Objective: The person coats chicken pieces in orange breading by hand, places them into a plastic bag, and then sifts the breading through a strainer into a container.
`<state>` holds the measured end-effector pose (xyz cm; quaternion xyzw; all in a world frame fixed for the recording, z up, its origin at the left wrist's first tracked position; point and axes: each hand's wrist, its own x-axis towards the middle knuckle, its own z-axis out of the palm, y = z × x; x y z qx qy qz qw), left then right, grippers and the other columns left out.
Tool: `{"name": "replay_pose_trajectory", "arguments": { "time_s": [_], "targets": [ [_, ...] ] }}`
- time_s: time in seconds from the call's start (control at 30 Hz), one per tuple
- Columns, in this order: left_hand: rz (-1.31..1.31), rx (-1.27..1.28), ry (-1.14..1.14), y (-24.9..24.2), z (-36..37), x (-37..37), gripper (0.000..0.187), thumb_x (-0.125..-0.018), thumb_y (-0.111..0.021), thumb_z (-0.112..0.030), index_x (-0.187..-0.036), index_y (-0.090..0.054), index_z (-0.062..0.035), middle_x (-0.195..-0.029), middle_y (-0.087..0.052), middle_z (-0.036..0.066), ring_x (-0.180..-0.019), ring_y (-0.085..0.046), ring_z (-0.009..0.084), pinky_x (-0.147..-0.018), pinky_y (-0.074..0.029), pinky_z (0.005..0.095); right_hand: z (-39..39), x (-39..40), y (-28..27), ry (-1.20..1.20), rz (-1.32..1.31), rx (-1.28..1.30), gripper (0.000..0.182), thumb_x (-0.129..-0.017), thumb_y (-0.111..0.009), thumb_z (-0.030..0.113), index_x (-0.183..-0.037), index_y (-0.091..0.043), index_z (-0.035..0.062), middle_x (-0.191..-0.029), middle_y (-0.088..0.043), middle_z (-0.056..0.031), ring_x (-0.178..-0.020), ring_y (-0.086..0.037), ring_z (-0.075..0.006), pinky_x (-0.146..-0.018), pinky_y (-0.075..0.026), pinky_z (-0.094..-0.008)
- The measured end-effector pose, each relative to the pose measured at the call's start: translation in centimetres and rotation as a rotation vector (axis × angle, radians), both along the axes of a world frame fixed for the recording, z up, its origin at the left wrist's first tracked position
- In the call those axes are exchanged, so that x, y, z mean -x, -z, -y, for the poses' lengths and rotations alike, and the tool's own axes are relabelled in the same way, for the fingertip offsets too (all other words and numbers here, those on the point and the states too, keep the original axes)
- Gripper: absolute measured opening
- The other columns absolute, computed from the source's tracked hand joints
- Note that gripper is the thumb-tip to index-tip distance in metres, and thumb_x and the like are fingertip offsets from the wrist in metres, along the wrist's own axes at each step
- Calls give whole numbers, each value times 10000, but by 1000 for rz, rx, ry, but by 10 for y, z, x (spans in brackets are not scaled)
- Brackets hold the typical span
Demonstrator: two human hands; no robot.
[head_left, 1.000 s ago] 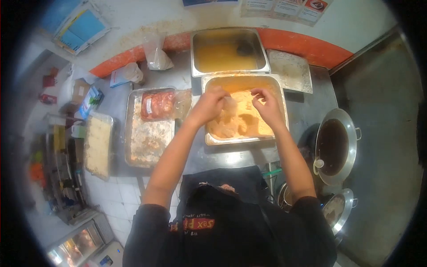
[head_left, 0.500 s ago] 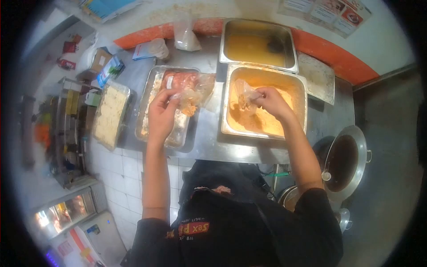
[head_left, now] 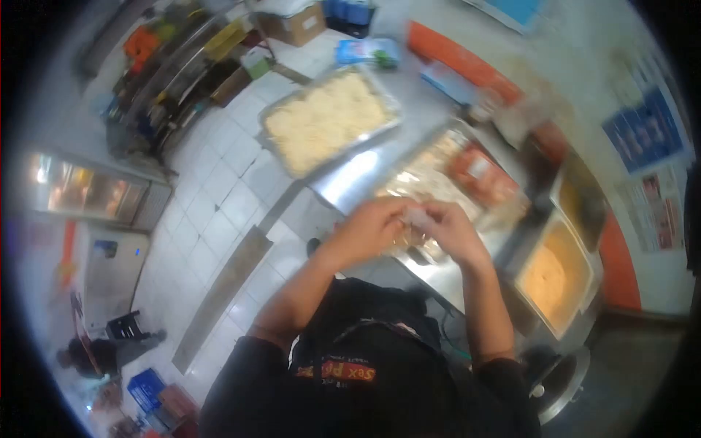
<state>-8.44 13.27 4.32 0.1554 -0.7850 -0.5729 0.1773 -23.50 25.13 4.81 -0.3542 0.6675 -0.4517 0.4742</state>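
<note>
From the head camera, your left hand and right hand meet over the near edge of the steel table — both pinch a small clear bag between them, fingers closed on it, just beside the meat tray, likely to keep drips there.

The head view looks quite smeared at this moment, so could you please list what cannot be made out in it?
- What the left hand and right hand pinch between them: motion blur and the fingers hide it.
- Contents of the middle tray: blurred, only pale and red patches.
- Far tray beyond the orange-filled tray: dark, its contents unreadable.
- Wall posters: text too small and blurred.
- Pot at lower right: partly hidden by the arm.
</note>
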Motion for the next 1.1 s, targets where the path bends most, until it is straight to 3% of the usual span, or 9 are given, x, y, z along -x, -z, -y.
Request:
{"name": "replay_pose_trajectory", "arguments": {
  "time_s": [0.07,0.17,0.4,0.47,0.7,0.87,0.93,1.0,1.1],
  "targets": [
    [96,168,-90,23,53,-48,234,-804,-550,-30,-1032,-596,-2,-835,-590,193,-783,-607,335,-717,-476,369,60,-51,15,-55,33,-76,146,-846,-629,105,-925,-653,-16,-741,-626,-25,-675,-570,-73,-630,-457,-222],
    [143,163,-210,44,133,-124,148,-807,-550,-58,-933,-577,15,-905,-601,222,-853,-580,408,-738,-472,410,142,-120,44,79,283,-36,315,-809,-669,35,-1106,-585,-31,-910,-625,-54,-817,-588,-112,-733,-489,-243],
    [242,139,-530,86,288,-245,153,-798,-544,-63,-923,-591,12,-914,-608,206,-866,-575,395,-772,-467,429,216,-187,54,83,305,-134,369,-836,-655,34,-1189,-554,-6,-1101,-627,-91,-962,-578,-144,-882,-458,-272],
    [239,357,-703,117,342,-247,129,-795,-550,-73,-883,-611,-1,-878,-622,184,-834,-567,384,-754,-463,444,221,-186,54,23,201,-239,352,-847,-646,38,-1183,-552,-10,-1095,-631,-86,-989,-578,-144,-893,-458,-279],
    [297,502,-636,201,511,-150,99,-771,-602,-122,-787,-651,-37,-761,-633,141,-764,-534,370,-698,-432,473,192,-195,74,262,253,-359,328,-858,-638,51,-1168,-554,-17,-1105,-635,-97,-1013,-582,-148,-893,-462,-287],
    [300,511,-566,274,570,-49,187,-768,-612,-125,-934,-648,-46,-938,-647,167,-934,-581,373,-835,-456,460,170,-207,78,435,268,-427,367,-857,-637,47,-1204,-535,-17,-1137,-629,-115,-1034,-585,-160,-907,-462,-295],
    [159,358,-324,332,595,-32,314,-772,-624,-150,-1064,-621,-37,-1129,-600,209,-1103,-532,393,-971,-406,453,165,-209,75,499,263,-414,372,-871,-628,66,-1221,-528,-8,-1153,-623,-118,-1044,-585,-168,-920,-460,-294],
    [292,351,-277,319,596,-40,571,-768,-649,-182,-1284,-493,3,-1311,-494,226,-1261,-420,351,-1076,-309,410,161,-212,72,464,231,-366,368,-880,-627,91,-1223,-532,0,-1147,-622,-114,-1056,-583,-173,-927,-460,-294],
    [196,146,-428,339,583,-94,550,-807,-610,-115,-1310,-452,43,-1321,-485,227,-1257,-424,355,-1075,-310,399,159,-213,55,523,246,-359,374,-884,-626,107,-1231,-530,2,-1149,-620,-108,-1078,-575,-177,-938,-456,-294]
  ]
}}
